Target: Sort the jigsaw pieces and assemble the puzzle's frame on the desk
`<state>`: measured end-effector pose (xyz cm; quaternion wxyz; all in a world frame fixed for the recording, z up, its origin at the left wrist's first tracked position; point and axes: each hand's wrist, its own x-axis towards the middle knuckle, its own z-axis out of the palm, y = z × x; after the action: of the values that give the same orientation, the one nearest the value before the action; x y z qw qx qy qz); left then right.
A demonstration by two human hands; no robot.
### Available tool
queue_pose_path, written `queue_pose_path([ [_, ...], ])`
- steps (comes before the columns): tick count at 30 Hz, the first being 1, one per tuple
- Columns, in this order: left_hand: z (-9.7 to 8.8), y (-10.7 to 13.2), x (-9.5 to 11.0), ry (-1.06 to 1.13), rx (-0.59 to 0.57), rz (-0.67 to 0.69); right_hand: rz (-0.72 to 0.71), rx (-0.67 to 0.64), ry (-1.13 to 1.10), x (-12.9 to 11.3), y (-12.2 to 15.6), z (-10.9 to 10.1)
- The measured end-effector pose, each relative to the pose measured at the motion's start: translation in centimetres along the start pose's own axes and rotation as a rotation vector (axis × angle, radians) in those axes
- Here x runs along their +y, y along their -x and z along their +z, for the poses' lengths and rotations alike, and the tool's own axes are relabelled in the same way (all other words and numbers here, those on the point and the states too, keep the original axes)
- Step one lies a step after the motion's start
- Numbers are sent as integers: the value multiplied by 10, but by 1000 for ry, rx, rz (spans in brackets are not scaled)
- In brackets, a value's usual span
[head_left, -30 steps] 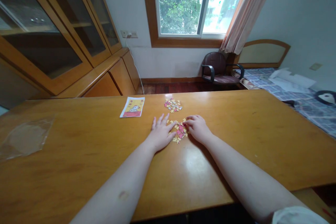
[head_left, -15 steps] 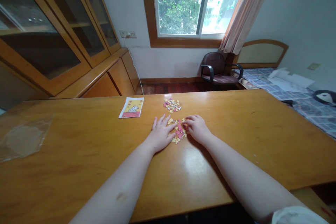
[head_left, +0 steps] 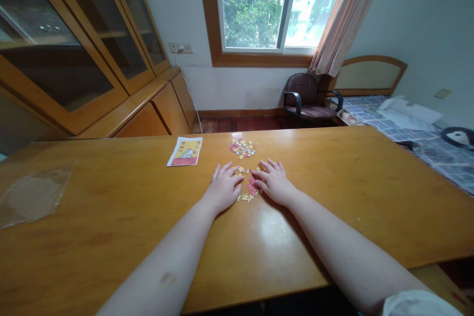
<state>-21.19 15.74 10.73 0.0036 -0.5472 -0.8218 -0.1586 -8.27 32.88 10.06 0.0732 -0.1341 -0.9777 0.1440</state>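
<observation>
Yellow and pink jigsaw pieces (head_left: 252, 186) lie between my hands on the wooden table, some of them under my fingers. My left hand (head_left: 223, 188) rests at their left side with its fingers spread. From the right, my right hand (head_left: 274, 182) reaches over the pieces, its fingers stretched out and apart, the fingertips at the pink ones. Neither hand visibly grips a piece. Just beyond them sits a heap of loose jigsaw pieces (head_left: 242, 148). A picture card (head_left: 185, 152) with a white animal on yellow and pink lies to the left.
A clear plastic bag (head_left: 35, 195) lies at the left of the table (head_left: 129, 237). Behind the table are a wooden cabinet (head_left: 159, 108), a dark armchair (head_left: 305, 96) and a bed (head_left: 400, 118) with a checked cover.
My right hand has shifted slightly left over the pink pieces, and its fingers have spread. My left hand has drawn a little to the left.
</observation>
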Motion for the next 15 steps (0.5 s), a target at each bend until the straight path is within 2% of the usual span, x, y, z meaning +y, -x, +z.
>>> queue_pose_path([
  [4, -2, 1, 1, 22, -25, -11, -73, 23, -52, 2, 1, -4],
  [9, -2, 3, 7, 63, -152, 118, -136, 99, -95, 8, 1, -11],
  [12, -1, 4, 9, 64, -190, 142, -142, 87, -94, 11, 1, -12],
  [15, -1, 4, 10, 65, -178, 125, -117, 71, -74, 12, 1, -12],
])
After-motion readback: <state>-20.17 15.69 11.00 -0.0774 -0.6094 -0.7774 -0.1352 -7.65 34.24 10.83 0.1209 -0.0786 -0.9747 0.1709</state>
